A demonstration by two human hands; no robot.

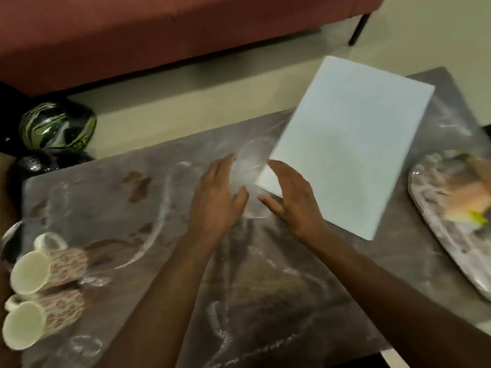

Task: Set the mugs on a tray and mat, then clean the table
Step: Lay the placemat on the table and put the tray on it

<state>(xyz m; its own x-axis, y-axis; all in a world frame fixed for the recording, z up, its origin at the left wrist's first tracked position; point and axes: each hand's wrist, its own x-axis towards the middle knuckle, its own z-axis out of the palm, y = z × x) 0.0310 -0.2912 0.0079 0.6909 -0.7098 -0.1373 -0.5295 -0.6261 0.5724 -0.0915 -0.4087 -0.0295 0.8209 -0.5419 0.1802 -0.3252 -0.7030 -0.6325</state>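
Observation:
Two patterned mugs lie on their sides at the table's left edge: one mug [50, 269] above, the other mug [42, 318] below it, cream insides facing me. A pale blue rectangular mat [348, 144] lies tilted on the right half of the table. My right hand [292, 200] rests at the mat's near left corner, fingers spread, touching its edge. My left hand [218, 195] hovers open just left of it, holding nothing. A silver oval tray [438, 235] sits at the right edge.
The grey marbled table [265, 301] shows brown spill stains [138, 185] on its left part. A cloth or sponge with a yellow bit [467, 203] lies on the tray. Dark helmets [57, 128] sit on the floor at left. A red sofa [159, 30] runs behind.

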